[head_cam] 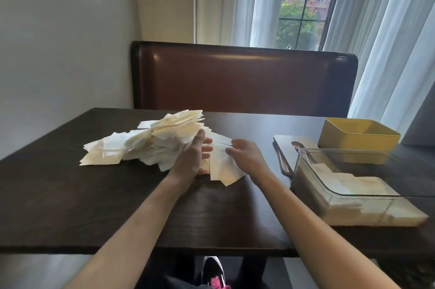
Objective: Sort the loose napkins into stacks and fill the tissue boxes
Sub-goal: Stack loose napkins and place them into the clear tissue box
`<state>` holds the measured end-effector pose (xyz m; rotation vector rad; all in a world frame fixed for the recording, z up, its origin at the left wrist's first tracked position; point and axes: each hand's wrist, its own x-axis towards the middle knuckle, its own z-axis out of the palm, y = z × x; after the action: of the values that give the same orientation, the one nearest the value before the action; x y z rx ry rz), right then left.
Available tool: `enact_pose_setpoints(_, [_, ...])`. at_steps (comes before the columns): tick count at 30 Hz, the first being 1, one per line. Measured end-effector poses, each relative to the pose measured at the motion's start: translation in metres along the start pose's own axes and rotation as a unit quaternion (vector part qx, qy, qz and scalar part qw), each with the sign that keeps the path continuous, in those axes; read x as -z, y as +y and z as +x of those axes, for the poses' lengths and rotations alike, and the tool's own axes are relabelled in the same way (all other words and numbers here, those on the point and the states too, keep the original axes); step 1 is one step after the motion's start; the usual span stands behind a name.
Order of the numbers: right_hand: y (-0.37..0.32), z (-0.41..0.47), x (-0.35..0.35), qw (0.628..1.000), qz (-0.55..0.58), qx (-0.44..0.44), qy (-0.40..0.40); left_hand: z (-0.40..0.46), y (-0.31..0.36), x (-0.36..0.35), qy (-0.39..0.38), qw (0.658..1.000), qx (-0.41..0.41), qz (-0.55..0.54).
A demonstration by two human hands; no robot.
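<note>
Tabletop (70, 206): dark wood, and it carries all the things here.
Napkin pile (150, 145): a big messy heap of loose white napkins. It sits near the middle of the tabletop and spreads out long to the left. This is the landmark.
Left hand (191, 157): at the right end of the napkin pile. The palm and fingers press flat against the side of the heap. The fingers look straight, not curled around anything.
Side sheets (223, 166): a few napkins lying flat just right of the napkin pile, between the two hands.
Right hand (244, 155): just right of the napkin pile. Its fingers are loose and spread, reaching left, with the tips at the side sheets. It pinches nothing that I can see.
Key point: the napkins lie to the left of the right hand and touch the left hand, so the left hand is nearer the heap.
Clear box (306, 185): well to the right of the napkin pile, with flat napkins already inside.
Yellow box (353, 145): behind the clear box, far right of the napkin pile. Its inside is hidden.
My guess: sorting is only starting, since most napkins are loose.
</note>
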<state>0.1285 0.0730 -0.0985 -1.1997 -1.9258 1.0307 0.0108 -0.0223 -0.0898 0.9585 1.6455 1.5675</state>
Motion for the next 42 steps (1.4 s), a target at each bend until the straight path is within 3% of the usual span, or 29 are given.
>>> enact_pose_setpoints(6, [0.020, 0.030, -0.013, 0.990, -0.123, 0.050, -0.043, 0.017, -0.023, -0.003, 0.051, 0.996, -0.067, 0.012])
enact_pose_setpoints(11, [0.033, 0.029, -0.011, 0.995, -0.013, 0.076, 0.057, 0.024, -0.036, 0.000, 0.084, 0.991, -0.104, 0.013])
enact_pose_setpoints(17, [0.019, 0.010, 0.003, 0.958, 0.271, 0.094, 0.024, 0.020, -0.035, 0.001, 0.008, 0.984, -0.170, 0.048])
enact_pose_setpoints(20, [0.016, 0.006, 0.004, 0.946, 0.312, 0.089, -0.004, 0.021, -0.037, 0.001, -0.052, 0.984, -0.169, 0.033])
enact_pose_setpoints(24, [0.018, 0.007, 0.004, 0.952, 0.293, 0.091, 0.001, 0.019, -0.036, -0.001, -0.115, 0.989, -0.085, -0.038])
enact_pose_setpoints(26, [0.022, 0.013, 0.004, 0.961, 0.262, 0.082, 0.040, 0.027, -0.040, 0.004, -0.113, 0.986, 0.007, -0.126])
enact_pose_setpoints(29, [0.037, 0.024, 0.002, 0.991, 0.053, 0.086, 0.093, 0.029, -0.039, 0.014, -0.114, 0.961, 0.050, -0.246])
enact_pose_setpoints(30, [0.042, 0.027, -0.001, 0.993, -0.008, 0.086, 0.082, 0.023, -0.031, 0.012, -0.115, 0.958, 0.029, -0.262])
enact_pose_setpoints(34, [0.048, 0.030, -0.012, 0.981, -0.175, 0.080, 0.007, 0.022, -0.024, 0.013, -0.108, 0.933, 0.070, -0.336])
enact_pose_setpoints(37, [0.045, 0.030, -0.012, 0.984, -0.155, 0.085, -0.004, 0.022, -0.024, 0.014, -0.098, 0.928, 0.086, -0.349])
enact_pose_setpoints(42, [0.041, 0.024, -0.006, 0.998, 0.011, 0.065, 0.022, 0.027, -0.027, 0.013, -0.110, 0.933, 0.071, -0.336])
